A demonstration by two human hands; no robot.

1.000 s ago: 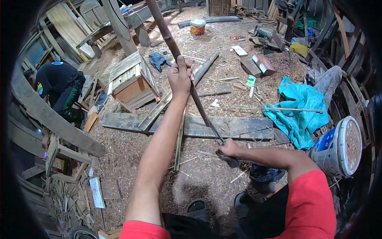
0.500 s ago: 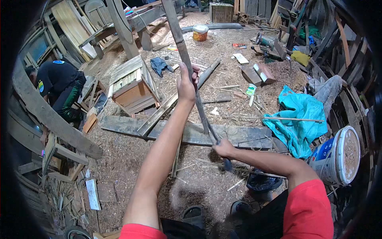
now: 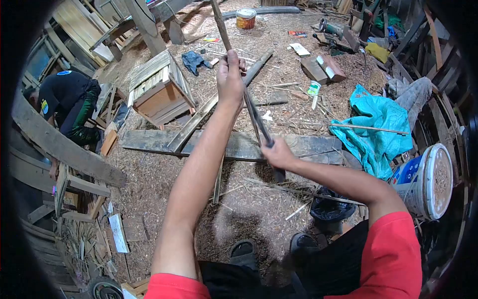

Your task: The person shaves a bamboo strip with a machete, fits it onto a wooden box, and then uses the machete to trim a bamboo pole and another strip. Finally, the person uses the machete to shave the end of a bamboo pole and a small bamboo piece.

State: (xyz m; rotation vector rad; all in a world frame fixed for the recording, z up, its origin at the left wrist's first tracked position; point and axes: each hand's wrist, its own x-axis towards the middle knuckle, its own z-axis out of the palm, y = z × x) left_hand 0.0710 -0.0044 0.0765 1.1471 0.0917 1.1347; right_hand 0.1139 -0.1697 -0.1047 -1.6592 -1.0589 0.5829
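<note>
My left hand (image 3: 230,82) is closed around a long, narrow wooden strip (image 3: 221,25) that stands tilted, its top leaving the upper edge of the view. My right hand (image 3: 279,153), lower and to the right, grips the handle of a long dark blade (image 3: 259,118) that looks like a machete. The blade points up and to the left, lying along the strip below my left hand. Behind the right hand, a thick dark plank (image 3: 303,148) lies across the floor. The strip's lower end is partly hidden by the blade and hand.
A wooden box (image 3: 159,97) stands left of centre, with a long beam (image 3: 196,124) resting on the plank. A teal sack (image 3: 376,127) and a white bucket (image 3: 423,182) are at right. One person (image 3: 69,104) bends over at far left. Shavings cover the floor (image 3: 164,199).
My right hand has moved up with the blade, closer to my left hand. The strip has turned and looks narrower. The whole view has tipped slightly downward.
</note>
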